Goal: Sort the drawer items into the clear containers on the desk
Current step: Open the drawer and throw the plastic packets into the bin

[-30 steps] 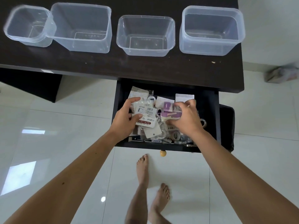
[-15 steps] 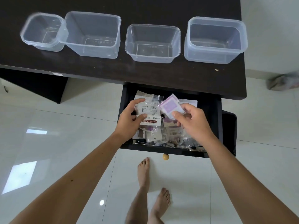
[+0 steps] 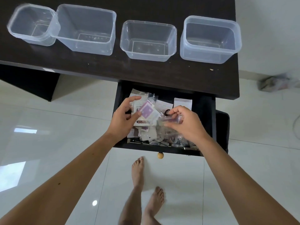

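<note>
My left hand (image 3: pixel 125 116) grips a white sticky-note pack (image 3: pixel 143 121) with a purple-faced packet (image 3: pixel 146 109) lying on it, over the open drawer (image 3: pixel 204 125). My right hand (image 3: pixel 183 122) pinches a small clear plastic bag (image 3: pixel 170 120); its contents are too blurred to tell. The drawer is crowded with white cards and clear packets. Four clear containers (image 3: pixel 148 39) stand in a row on the dark desk (image 3: pixel 113 67); the two leftmost touch, the others stand apart. Glossy white floor tiles (image 3: pixel 48 127) lie below.
</note>
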The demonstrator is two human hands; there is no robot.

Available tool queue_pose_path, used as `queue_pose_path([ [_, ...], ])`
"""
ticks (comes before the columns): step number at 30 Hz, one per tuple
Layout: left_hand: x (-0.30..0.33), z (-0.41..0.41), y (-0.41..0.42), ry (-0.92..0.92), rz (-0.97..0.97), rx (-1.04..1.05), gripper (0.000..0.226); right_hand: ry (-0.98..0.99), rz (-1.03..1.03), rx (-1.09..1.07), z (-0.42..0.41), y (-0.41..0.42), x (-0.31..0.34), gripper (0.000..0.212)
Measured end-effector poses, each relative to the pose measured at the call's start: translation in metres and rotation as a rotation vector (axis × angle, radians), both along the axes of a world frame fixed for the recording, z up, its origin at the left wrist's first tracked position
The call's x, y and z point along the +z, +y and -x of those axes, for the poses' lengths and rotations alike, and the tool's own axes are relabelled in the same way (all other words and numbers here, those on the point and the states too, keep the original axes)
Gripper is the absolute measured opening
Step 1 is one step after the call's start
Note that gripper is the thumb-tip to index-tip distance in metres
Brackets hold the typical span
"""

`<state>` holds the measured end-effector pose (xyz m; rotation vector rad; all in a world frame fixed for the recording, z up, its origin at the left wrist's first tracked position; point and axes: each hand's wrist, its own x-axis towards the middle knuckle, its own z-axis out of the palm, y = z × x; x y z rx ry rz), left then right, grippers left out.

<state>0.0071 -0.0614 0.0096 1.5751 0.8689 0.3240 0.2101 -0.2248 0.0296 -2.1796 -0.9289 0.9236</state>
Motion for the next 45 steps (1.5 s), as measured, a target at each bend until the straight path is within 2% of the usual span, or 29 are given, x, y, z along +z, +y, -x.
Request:
queue_pose_path([
  [3, 0.0, 0.001, 0.0, -0.002, -0.027, -0.004, 0.039, -0.202, 0.16, 0.154, -0.021, -0.015, -0.011, 0.059],
  [6, 0.001, -0.001, -0.002, 0.029, -0.075, 0.001, 0.025, -0.167, 0.227, 0.171, -0.021, -0.016, -0.022, 0.077],
  [8, -0.001, -0.002, -0.002, 0.04, 0.007, 0.008, 0.022, -0.172, 0.216, 0.145, -0.019, -0.014, -0.028, 0.084],
  [10, -0.004, -0.002, -0.002, 0.05, 0.048, 0.026, 0.022, -0.19, 0.185, 0.102, -0.019, -0.011, -0.032, 0.073],
  [15, -0.003, -0.003, -0.001, 0.088, 0.032, 0.013, 0.022, -0.207, 0.071, -0.027, -0.024, -0.012, -0.031, 0.027],
  [19, -0.003, -0.003, 0.0, 0.093, 0.069, 0.001, 0.029, -0.153, -0.013, -0.085, -0.028, -0.015, -0.022, 0.011],
  [25, 0.007, -0.005, -0.005, 0.091, 0.053, 0.04, 0.031, -0.082, -0.037, -0.171, -0.043, -0.015, 0.003, 0.003],
  [33, 0.003, -0.005, -0.004, 0.108, 0.019, 0.048, 0.033, 0.234, -0.16, -0.397, -0.044, -0.008, 0.015, 0.005],
  [36, 0.003, -0.003, -0.005, 0.098, -0.067, 0.025, 0.031, 0.29, -0.145, -0.376, -0.032, -0.005, 0.012, 0.008],
  [40, 0.004, -0.003, -0.007, 0.04, -0.024, 0.018, 0.027, 0.276, -0.111, -0.272, -0.018, -0.004, 0.009, 0.01],
  [45, 0.005, -0.01, -0.014, 0.088, 0.037, -0.008, 0.045, 0.319, -0.069, -0.203, -0.004, 0.0, 0.007, 0.014],
])
